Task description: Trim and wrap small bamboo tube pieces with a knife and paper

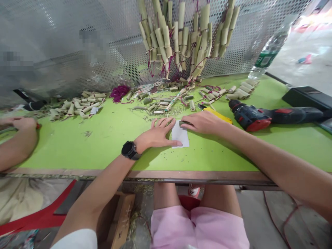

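Observation:
A small white sheet of paper (180,133) lies on the green tabletop in front of me. My left hand (157,134) rests beside it with fingers spread, its thumb pressing on the sheet's lower edge and its fingertips near the upper left corner. My right hand (201,122) is closed over the sheet's upper right part. Between its thumb and fingers is a short dark green bamboo piece (183,122), mostly hidden and touching the paper. Just beyond the right hand lies a yellow utility knife (219,116). Fine dark crumbs are scattered below the sheet.
Bamboo tubes (181,38) hang on purple cord before a perforated metal panel (116,58). Cut bamboo pieces (75,105), purple cord (119,93), a cordless drill (250,116) and a plastic bottle (267,57) stand about. Another person's arm (18,143) is at left.

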`<action>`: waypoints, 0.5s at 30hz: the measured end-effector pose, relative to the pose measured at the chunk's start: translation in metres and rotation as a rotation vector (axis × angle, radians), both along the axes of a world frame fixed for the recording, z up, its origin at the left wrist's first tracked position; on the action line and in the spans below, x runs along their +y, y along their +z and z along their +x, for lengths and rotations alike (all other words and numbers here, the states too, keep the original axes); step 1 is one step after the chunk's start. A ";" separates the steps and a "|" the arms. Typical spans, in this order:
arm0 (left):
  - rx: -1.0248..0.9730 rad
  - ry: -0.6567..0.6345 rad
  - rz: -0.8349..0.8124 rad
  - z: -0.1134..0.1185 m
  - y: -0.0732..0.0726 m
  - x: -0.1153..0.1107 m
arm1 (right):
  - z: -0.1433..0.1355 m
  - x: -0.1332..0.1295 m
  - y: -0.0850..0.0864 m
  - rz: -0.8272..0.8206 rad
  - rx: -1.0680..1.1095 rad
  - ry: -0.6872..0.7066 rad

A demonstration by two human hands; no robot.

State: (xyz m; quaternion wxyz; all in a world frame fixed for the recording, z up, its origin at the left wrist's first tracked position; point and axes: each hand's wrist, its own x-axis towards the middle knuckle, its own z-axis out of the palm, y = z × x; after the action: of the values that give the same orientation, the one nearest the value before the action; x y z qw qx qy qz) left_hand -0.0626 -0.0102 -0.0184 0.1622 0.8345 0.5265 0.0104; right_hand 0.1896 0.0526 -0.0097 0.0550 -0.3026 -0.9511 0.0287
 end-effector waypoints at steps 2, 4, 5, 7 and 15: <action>0.000 0.003 -0.009 0.000 -0.001 0.000 | 0.002 0.000 -0.001 -0.005 0.011 -0.012; -0.004 -0.002 -0.019 -0.001 -0.001 0.001 | 0.001 -0.006 -0.002 -0.044 0.039 0.054; -0.012 -0.006 -0.016 -0.001 -0.001 0.001 | 0.001 -0.008 -0.003 -0.070 0.056 0.100; -0.026 -0.011 -0.004 -0.001 0.000 0.000 | 0.001 -0.008 -0.003 -0.106 0.082 0.144; 0.098 -0.005 -0.082 0.006 0.013 -0.002 | 0.007 -0.003 -0.002 -0.064 0.095 0.149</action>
State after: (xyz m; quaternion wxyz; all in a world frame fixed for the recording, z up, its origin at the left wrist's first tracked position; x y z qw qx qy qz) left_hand -0.0570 -0.0118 -0.0054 0.1704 0.8279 0.5318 -0.0523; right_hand 0.1965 0.0496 -0.0117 0.0878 -0.2309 -0.9659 0.0774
